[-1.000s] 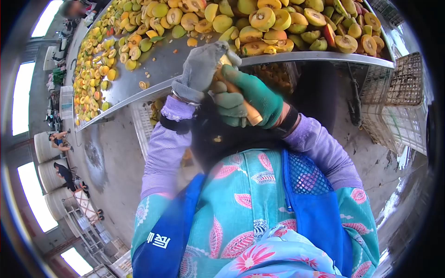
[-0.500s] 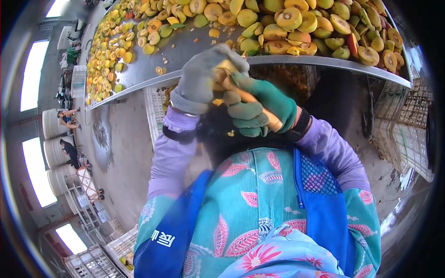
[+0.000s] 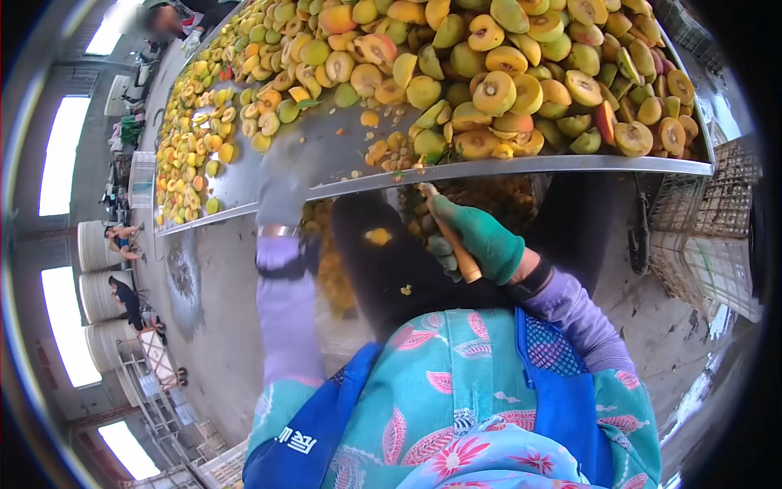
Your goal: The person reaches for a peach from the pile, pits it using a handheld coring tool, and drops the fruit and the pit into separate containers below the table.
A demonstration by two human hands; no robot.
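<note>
My right hand (image 3: 481, 240), in a green glove, is closed round a wooden-handled tool (image 3: 458, 244) below the front rim of the metal table (image 3: 521, 167). The tool's tip points up toward the rim. My left hand (image 3: 283, 183), in a grey glove, is over the table's front edge at the left and smeared by motion; its fingers and anything in them cannot be made out. Halved yellow-green fruit (image 3: 494, 94) is heaped across the table, with small pits and scraps (image 3: 391, 151) near the rim.
White plastic crates (image 3: 700, 236) stand at the right. Beneath the table edge lie fruit pieces (image 3: 338, 277). Far left, people (image 3: 126, 301) sit near large pale tubs (image 3: 99, 297). Another person (image 3: 167, 20) is at the table's far left end.
My hands have parted. The left has moved left to the table edge and no longer holds the yellow fruit seen before; the right has lowered with the tool. The view has tilted up.
</note>
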